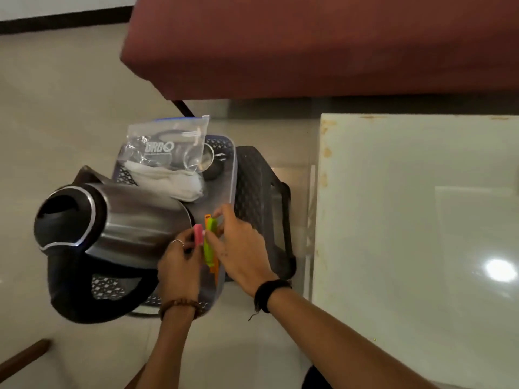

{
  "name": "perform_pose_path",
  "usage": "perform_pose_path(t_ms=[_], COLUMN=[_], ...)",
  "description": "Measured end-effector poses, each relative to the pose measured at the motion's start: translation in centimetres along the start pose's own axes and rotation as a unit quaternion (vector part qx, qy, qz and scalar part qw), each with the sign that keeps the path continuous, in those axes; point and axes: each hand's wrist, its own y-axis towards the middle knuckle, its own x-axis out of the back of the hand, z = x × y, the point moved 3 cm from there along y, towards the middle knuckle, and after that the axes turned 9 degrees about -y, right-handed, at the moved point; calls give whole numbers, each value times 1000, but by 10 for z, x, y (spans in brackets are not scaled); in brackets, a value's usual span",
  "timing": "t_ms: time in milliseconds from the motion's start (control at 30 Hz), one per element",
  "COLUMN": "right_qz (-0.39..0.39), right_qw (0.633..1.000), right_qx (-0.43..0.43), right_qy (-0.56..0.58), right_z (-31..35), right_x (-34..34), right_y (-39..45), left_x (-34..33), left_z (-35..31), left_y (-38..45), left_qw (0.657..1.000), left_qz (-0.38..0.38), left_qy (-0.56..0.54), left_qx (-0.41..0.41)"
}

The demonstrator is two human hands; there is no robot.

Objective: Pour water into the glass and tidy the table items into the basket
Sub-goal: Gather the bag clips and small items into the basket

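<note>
A grey-blue perforated basket (233,164) stands on a dark stool beside the table. A steel electric kettle (118,220) with a black lid and handle lies on its side in the basket. Behind it are a clear zip bag (168,144), a white cloth (179,181) and a metal cup (209,158). My left hand (179,265) pinches a pink clip (198,234) over the basket. My right hand (241,248) holds a green clip (210,242) with an orange clip (215,268) behind it, right next to the pink one.
A white glossy table (421,220) fills the right side, its left edge close to the stool (261,192). A dark red sofa (309,43) spans the back. The floor is pale tile. A brown wooden piece (25,357) shows at the lower left.
</note>
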Motion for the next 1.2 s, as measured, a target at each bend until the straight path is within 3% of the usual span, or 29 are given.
perform_pose_path(t_ms=[100, 233, 367, 500, 733, 867, 1033, 1133, 1200], right_qz=[2, -56, -112, -197, -362, -414, -435, -431, -406], right_qw=[1000, 998, 992, 969, 885, 835, 787, 767, 767], right_qx=[6, 12, -52, -145, -293, -363, -436, -472, -494], right_qy=[-18, 18, 35, 25, -1, 4, -21, -48, -44], right_z=[-7, -31, -95, -185, -344, -413, -485, -525, -545], right_x=[-6, 18, 77, 162, 332, 402, 464, 494, 505], right_y=[0, -13, -43, -103, -260, -342, -412, -442, -450], left_x=[-5, -26, -94, -197, -384, -475, -578, -638, -667], left_z=[0, -34, -71, -96, -157, -183, -206, -215, -217], left_y=[3, -28, -82, -155, -325, -415, -486, -512, -512], left_qw=[998, 974, 970, 954, 840, 764, 695, 641, 624], left_qz=[-5, -50, 54, 210, 426, 499, 513, 481, 447], left_qy=[46, 116, 51, 40, 111, 155, 190, 247, 299], left_qx=[-40, -189, -233, -209, -318, -380, -466, -545, -567])
